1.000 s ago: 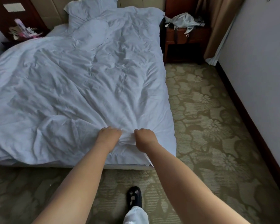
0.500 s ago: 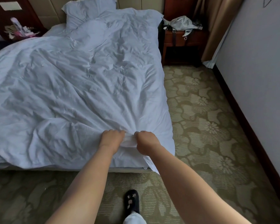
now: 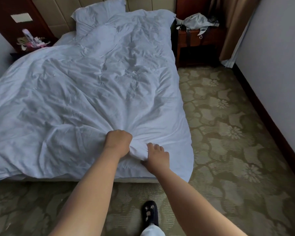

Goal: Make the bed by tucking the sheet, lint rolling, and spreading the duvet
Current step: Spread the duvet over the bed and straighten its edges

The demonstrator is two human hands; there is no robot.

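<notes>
Carpet [image 3: 228,133] right of bed open; nightstand [image 3: 194,41] blocks far end; wall [image 3: 279,65] bounds right.

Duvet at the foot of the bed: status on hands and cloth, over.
Left hand fisted on a bunch of duvet. Right hand grips the same bunch, fingers looser. Duvet wrinkled, covering the bed, pillow at head. Nothing in the way.

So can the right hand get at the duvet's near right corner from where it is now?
Probably yes. The right hand already touches a bunch of the duvet beside the left hand, and bare fabric runs unbroken to that corner; nothing lies between.
</notes>
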